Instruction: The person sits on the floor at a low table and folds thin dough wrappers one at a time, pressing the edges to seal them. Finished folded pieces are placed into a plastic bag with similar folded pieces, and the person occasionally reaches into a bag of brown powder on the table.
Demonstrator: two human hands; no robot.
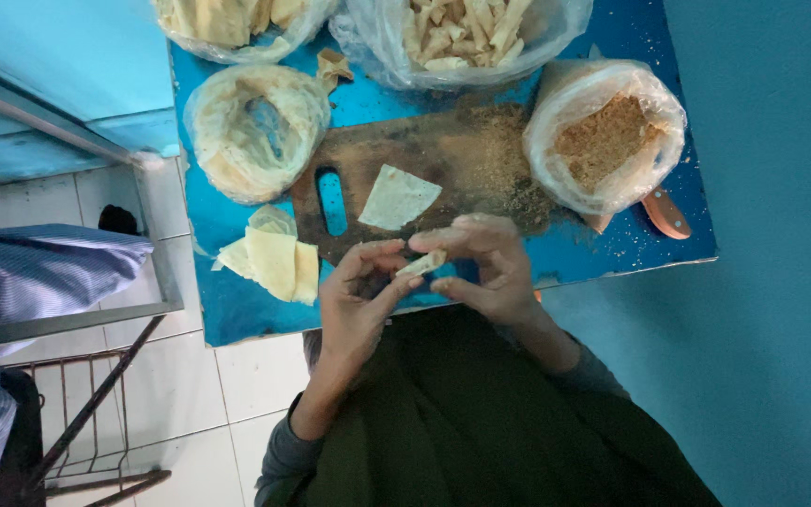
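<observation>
2 hands, left hand (359, 300) and right hand (485, 268), are pinched on 1 small rolled wrapper (421, 265) above the table (237, 310) edge. At 12 o'clock, a flat wrapper (396, 197) is laid on the wooden board (424, 155).

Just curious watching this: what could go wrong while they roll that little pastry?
The small roll, pinched between left hand and right hand over the table edge, could slip into the lap. The crumb bag near the corner might tip. The knife handle beneath it could get knocked.
</observation>
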